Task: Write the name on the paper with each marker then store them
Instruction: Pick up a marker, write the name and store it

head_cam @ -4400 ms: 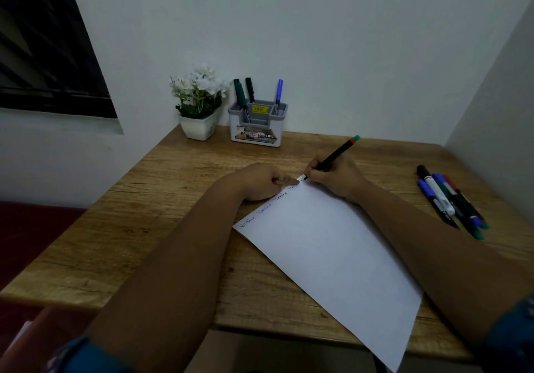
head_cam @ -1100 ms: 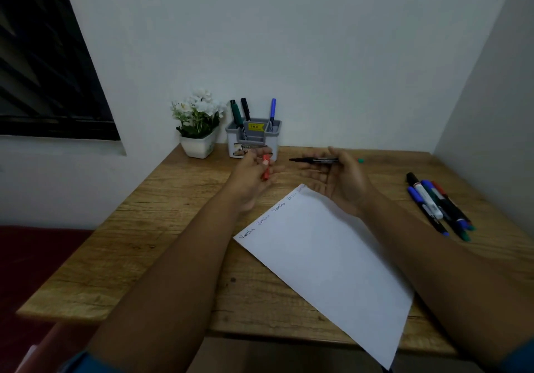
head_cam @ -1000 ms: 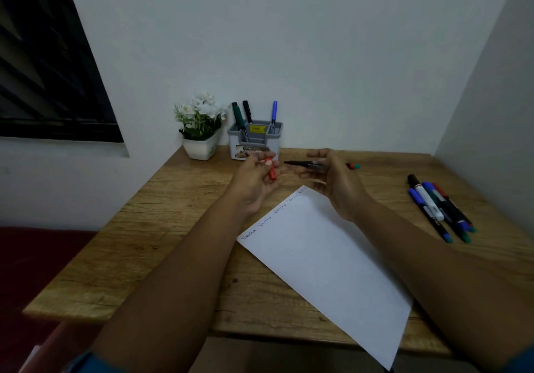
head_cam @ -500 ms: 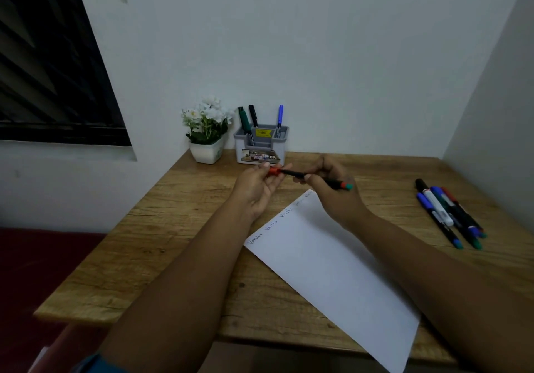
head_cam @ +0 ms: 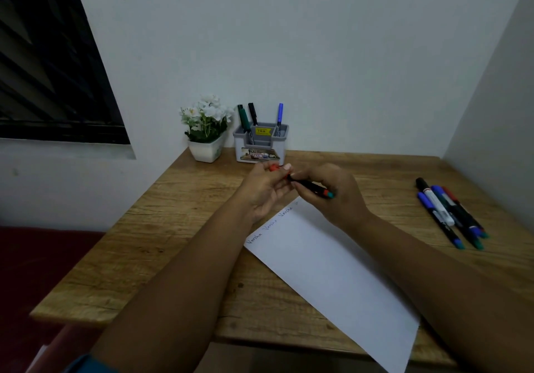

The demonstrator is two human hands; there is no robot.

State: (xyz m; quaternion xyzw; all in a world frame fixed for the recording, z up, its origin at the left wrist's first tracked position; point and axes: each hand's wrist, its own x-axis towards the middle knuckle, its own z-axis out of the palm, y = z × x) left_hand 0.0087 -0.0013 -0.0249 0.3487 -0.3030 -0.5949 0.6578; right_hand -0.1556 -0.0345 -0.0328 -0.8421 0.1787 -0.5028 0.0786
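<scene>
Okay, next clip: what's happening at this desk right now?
A person is capping a marker over the desk. The right hand grips the black barrel, and the left hand pinches the red cap at its tip. The paper carries several handwritten names. Three markers stand in the grey holder; five more lie at the right.

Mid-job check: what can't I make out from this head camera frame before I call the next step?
- Red cap: mostly hidden by the left hand; whether it is fully seated on the marker is unclear.
- Marker tip: covered by fingers of the right hand.
- Newest writing on the paper: behind the hands.
- Paper's near corner: cut off by the bottom edge.
- Organizer label: too small.
</scene>
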